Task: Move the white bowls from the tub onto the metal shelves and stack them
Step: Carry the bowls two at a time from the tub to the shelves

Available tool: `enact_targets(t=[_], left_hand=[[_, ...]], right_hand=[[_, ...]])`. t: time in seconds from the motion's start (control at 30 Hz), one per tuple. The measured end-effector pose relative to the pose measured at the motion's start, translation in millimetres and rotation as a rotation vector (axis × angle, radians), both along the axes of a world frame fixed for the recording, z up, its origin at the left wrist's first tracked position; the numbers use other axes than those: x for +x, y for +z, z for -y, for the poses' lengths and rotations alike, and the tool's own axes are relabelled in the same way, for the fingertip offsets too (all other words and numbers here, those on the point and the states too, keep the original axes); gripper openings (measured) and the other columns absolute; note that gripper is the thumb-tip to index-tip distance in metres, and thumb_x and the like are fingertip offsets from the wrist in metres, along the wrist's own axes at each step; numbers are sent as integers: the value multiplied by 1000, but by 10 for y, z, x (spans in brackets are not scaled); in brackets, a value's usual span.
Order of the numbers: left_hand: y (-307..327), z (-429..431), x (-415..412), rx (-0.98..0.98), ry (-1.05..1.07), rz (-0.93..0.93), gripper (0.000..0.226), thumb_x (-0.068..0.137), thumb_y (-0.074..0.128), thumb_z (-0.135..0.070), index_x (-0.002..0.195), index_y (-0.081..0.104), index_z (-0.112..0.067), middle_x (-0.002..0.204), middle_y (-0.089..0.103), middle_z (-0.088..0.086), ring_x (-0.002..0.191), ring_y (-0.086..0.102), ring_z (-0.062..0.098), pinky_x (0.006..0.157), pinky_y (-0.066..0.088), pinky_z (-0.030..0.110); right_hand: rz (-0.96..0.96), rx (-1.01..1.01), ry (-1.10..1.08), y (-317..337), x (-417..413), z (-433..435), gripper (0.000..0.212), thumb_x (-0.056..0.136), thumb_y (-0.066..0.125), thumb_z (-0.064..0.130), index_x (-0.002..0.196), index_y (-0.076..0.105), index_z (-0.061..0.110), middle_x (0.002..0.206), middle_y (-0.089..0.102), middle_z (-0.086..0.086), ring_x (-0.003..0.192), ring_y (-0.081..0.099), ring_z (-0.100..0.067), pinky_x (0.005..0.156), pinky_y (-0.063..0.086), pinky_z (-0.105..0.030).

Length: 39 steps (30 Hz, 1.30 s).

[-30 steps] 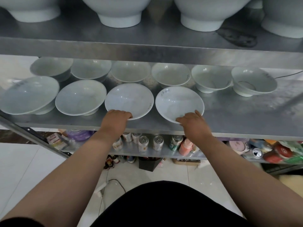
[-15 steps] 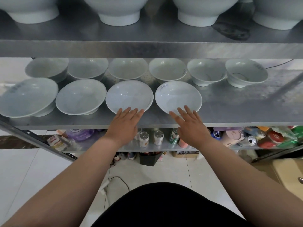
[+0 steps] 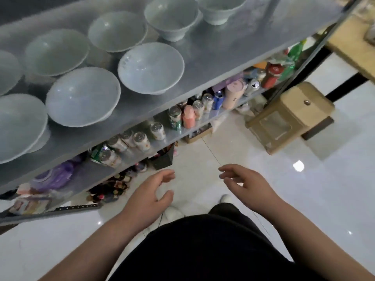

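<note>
On the metal shelf [image 3: 215, 55] at eleven o'clock, the white bowls [image 3: 151, 66] stand in two rows, side by side, mostly unstacked. Our left hand [image 3: 149, 194] and right hand [image 3: 248, 185] hang at six o'clock over the floor [image 3: 304, 199], fingers loose, holding nothing. We see no tub, so we judge that fetching and stacking remain.
</note>
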State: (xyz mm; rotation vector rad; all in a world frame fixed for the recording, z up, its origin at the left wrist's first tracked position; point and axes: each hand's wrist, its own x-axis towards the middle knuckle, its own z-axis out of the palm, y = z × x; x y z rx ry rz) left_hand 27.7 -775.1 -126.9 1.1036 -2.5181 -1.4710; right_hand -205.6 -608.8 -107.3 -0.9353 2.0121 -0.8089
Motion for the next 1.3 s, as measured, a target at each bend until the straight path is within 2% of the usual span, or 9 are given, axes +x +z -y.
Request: enact_targets(t=[0.2,0.33,0.47,0.53,0.6,0.8,0.93,1.13,1.3], left_hand=[[127,-380,-685,36,-267,2,45,93,59,-21,131,48,-40,126,56,-27,121,50,-8,107,40,26],[238,-723,-1164,76,-338,-10,41,94,59,-18,125,49,-43,122,59,-26,118,53,-5,106,42,30],[249,-1158,-1472,154,-403,-15,37,95,57,-19,121,54,-43,118,61,-26,116,57,-1,103,44,30],[226,-1337,-1553,152,-496,24,37,94,58,-16,124,55,-38,118,61,-27,115,57,-3,103,44,28],[183,-1440,-1590,138,-587,71,37,93,58,-16,124,56,-37,117,61,-28,114,56,-5,103,45,27],[124,-1442,-1853,106,-990,141,39,92,60,-20,123,55,-43,120,61,-25,115,56,-2,103,44,27],[116,-1608,-2100,127,-1283,140,41,92,59,-13,120,56,-43,118,62,-25,114,58,0,102,47,33],[237,-2456,-2063,156,-1621,86,36,92,56,-14,118,56,-40,115,62,-28,110,59,-2,96,47,24],[412,-3311,-1675,118,-1892,1,35,93,57,-15,120,56,-38,116,63,-25,109,61,-1,93,48,22]], right_hand=[[76,70,-318,-78,137,-1201,19,93,61,25,103,66,41,95,71,23,94,64,4,78,42,-4],[130,107,-480,-112,211,-1847,16,93,61,29,100,65,43,94,70,25,91,63,6,75,43,-7],[130,94,-620,-169,258,-2325,16,93,62,27,100,67,41,95,70,24,93,64,4,80,45,-9],[128,82,-715,-150,269,-2509,16,93,61,28,102,66,40,97,71,22,95,64,3,83,47,-14],[120,72,-825,-93,304,-2660,16,94,60,28,104,66,38,98,71,21,95,63,4,82,47,-12],[23,125,-1100,85,554,-2899,17,94,59,29,107,65,39,101,68,23,95,61,9,83,45,-9],[-21,125,-1410,209,1099,-2926,18,95,59,28,111,66,34,102,67,23,95,60,9,83,45,-9],[58,35,-1818,83,2295,-2751,16,94,61,27,108,67,33,99,69,20,94,63,4,83,49,-16],[126,-42,-2069,-111,3247,-2642,14,94,61,28,102,67,37,97,70,20,91,63,7,77,47,-11]])
